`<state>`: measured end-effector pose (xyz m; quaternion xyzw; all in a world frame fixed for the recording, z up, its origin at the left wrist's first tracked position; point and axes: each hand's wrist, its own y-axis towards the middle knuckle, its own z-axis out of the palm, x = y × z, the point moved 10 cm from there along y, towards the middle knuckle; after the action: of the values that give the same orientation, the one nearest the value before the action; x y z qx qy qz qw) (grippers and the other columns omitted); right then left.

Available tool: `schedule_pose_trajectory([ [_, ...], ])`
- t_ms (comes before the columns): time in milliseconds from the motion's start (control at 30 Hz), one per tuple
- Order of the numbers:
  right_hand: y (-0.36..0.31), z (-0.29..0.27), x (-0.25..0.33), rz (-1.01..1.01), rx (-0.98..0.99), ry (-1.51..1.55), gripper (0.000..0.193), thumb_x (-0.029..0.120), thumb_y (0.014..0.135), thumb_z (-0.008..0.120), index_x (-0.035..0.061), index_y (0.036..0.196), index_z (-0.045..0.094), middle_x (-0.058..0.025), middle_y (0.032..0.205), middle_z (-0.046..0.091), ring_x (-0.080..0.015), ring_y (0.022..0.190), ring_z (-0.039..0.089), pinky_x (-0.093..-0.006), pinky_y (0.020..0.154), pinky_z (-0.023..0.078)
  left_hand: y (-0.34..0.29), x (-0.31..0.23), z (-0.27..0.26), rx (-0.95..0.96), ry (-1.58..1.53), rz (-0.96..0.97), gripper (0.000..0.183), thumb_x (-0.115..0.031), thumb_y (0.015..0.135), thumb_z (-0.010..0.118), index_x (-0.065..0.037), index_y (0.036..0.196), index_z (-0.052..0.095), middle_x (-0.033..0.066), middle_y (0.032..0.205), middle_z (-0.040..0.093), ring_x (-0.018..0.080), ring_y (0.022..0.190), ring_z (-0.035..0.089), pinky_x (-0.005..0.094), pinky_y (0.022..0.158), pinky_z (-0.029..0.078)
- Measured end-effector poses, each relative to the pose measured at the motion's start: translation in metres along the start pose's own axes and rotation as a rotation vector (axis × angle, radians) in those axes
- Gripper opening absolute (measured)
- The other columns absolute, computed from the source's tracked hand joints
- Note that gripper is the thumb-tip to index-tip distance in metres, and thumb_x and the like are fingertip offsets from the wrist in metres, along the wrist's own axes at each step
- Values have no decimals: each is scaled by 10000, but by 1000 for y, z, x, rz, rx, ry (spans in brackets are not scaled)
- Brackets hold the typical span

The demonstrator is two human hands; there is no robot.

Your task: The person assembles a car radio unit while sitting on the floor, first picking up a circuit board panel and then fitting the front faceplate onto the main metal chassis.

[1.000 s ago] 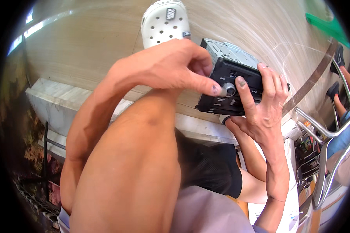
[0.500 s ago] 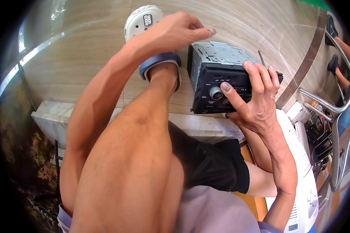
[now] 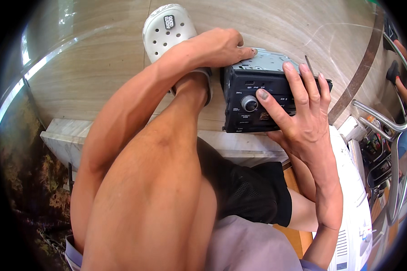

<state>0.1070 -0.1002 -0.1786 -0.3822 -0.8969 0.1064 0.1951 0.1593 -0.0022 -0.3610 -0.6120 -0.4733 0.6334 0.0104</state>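
A car stereo (image 3: 276, 101) with a black front, a round silver-rimmed knob and a bare grey metal casing is held up in front of my knees, its front facing me. My right hand (image 3: 303, 97) grips its right side, thumb laid on the front and fingers reaching over the top edge. At the far left corner, my left hand (image 3: 228, 47) is closed against the casing, the thumb on the metal top; its other fingers are mostly hidden. A thin dark rod (image 3: 308, 65) sticks out behind the stereo; its kind is unclear.
My left foot in a white clog (image 3: 167, 34) stands on the tiled floor (image 3: 99, 81). A marble step edge (image 3: 244, 144) runs below the stereo. At right are metal chair frames (image 3: 380, 122), a white surface (image 3: 348, 203) and another person's foot (image 3: 393, 72).
My left hand has come down from above the stereo onto its far left corner. The stereo has tilted so that its front faces me more and less of its top shows.
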Motion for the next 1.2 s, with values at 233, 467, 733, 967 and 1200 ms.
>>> schedule_pose_trajectory([
  [233,-66,-20,-21,634,-406,358,1170,434,707,928,122,1630,279,-276,1657,264,-443,1524,291,-649,1194,261,7,2,0,-41,57,-1,666,-553,960,596,86,1066,749,341,980,723,459,940,717,487,891,550],
  [467,-131,50,-44,1484,-913,1580,1108,575,983,655,14,1657,-21,-249,1702,146,-398,1558,224,-638,1169,302,6,4,4,11,-11,-19,800,-654,879,665,123,1055,748,341,960,725,434,918,728,476,860,562],
  [733,-102,79,-64,1474,-699,1324,1133,471,900,812,9,1639,89,-263,1450,478,-310,1280,568,-395,942,555,14,-6,40,190,69,-22,974,-824,922,503,102,1095,751,309,927,733,431,906,723,486,836,563],
  [967,-114,91,-66,1425,-1067,1376,996,368,971,767,-61,1612,137,-272,1499,445,-330,1344,526,-430,1133,437,6,-18,49,169,-1,174,881,-762,1011,371,-33,1462,574,317,1265,656,464,1210,624,501,1046,493],
  [1200,-118,137,-53,1284,-925,2120,709,625,1036,525,28,1418,510,-138,1446,574,-280,1291,563,-453,1115,461,3,-22,77,266,372,134,853,-769,1029,185,-192,1641,327,201,1647,325,434,1521,299,578,1221,247],
])
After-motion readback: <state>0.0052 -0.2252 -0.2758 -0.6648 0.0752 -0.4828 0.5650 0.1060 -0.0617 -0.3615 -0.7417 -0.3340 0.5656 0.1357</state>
